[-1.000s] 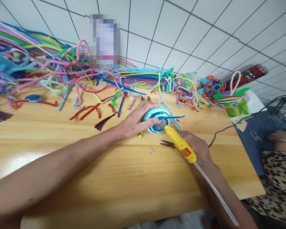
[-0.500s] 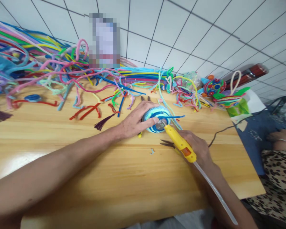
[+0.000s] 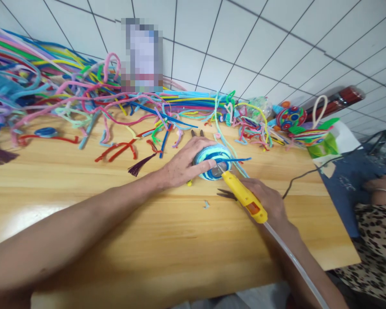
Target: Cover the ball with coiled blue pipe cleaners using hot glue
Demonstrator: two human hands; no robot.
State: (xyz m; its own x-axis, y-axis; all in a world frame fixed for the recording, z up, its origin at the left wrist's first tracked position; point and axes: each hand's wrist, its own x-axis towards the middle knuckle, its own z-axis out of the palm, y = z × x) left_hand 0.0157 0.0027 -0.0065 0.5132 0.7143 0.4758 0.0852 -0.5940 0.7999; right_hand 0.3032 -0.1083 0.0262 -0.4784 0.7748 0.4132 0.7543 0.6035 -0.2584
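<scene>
Glue gun (image 3: 245, 197) stayed at the blue coil (image 3: 218, 153)
Left grip (image 3: 184, 164) clasped the coil, right grip (image 3: 267, 198) the gun; nothing between them had visibly shifted, so work seemed steady

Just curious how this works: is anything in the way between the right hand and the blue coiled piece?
Only the yellow glue gun, which the right hand holds; its tip points into the middle of the blue coiled piece. Nothing else visible blocks that line: the left hand grips the side, thumb close to the tip.
</scene>
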